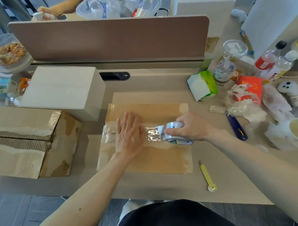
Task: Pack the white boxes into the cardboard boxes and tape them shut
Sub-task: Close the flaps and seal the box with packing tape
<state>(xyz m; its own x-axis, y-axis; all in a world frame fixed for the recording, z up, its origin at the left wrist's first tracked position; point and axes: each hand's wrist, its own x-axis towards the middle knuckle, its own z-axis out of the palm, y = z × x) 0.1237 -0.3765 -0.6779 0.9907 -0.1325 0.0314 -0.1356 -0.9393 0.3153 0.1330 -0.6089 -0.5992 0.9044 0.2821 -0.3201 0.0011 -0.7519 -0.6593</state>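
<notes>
Taping is the step in hand? Where is the carton? (K.)

Yes. The cardboard box (pixel 149 160) sits mid-desk, straight in front of the person, flaps down. A strip of clear tape (pixel 152 133) runs across the centre seam. Whether a white box is inside cannot be told: the top is closed. (M.)

Hands? (K.)

The left hand (pixel 129 134) lies flat, fingers straight, pressing the laid tape onto the lid. The right hand (pixel 189 127) has its fingers curled round the tape roll (pixel 176 141), which rests on the lid at the strip's right end, tape not yet cut. (M.)

Next move, as you judge it? (K.)

Run the roll to the right edge and over it, keep the strip pinned, then sever. That wants a free hand. A blue box cutter (pixel 237 127) lies just right of the box, a yellow box cutter (pixel 207 176) near the front edge of the desk (pixel 169 185). (M.)

Remaining stock? (K.)

A white box (pixel 60 86) stands at the back left. In front of it is a second cardboard box (pixel 20 143), its seam still unsealed. (M.)
</notes>
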